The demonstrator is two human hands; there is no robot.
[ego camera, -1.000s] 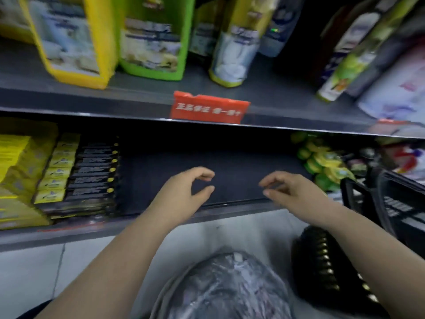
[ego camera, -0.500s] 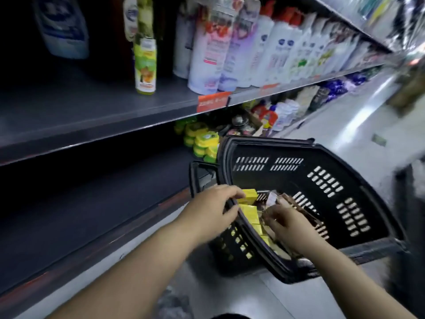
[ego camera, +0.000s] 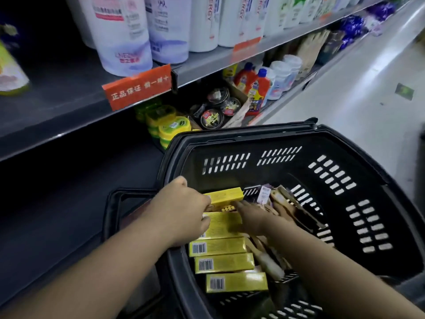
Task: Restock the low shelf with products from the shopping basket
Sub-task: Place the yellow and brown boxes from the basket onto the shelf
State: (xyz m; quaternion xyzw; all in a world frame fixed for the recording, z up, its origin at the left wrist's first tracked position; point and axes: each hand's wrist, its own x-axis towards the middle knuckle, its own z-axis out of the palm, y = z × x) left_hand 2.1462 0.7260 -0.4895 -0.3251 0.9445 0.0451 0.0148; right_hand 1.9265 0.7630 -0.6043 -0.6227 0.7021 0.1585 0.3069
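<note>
Nearest me, a row of flat yellow cardboard boxes with barcodes (ego camera: 224, 263) lay packed along the left side of the black slotted plastic shopping basket (ego camera: 345, 238), with pale wooden-handled brushes (ego camera: 268, 260) jumbled just to their right. Farther in, the left hand (ego camera: 184, 210) had its fingers curled round the left end of the topmost yellow box (ego camera: 226, 195), which sat a little above the rest. I judged this to be the picking-up step. The right hand (ego camera: 255, 217) lay beside it, its fingers reaching flat toward the same stack; whether it gripped anything I could not tell.

The next move would call for lifting that box over the basket's left rim and its black loop handle (ego camera: 109, 203) — both stood between the hands and the dark low shelf (ego camera: 69, 199) on the left. Farther right along that shelf sat round green-and-yellow tubs (ego camera: 170, 127) and black round tins (ego camera: 211, 117), so the box would need to land left of them. Above, an orange price tag (ego camera: 138, 87) hung from the grey upper shelf (ego camera: 57, 93) under tall white bottles (ego camera: 124, 31).
</note>
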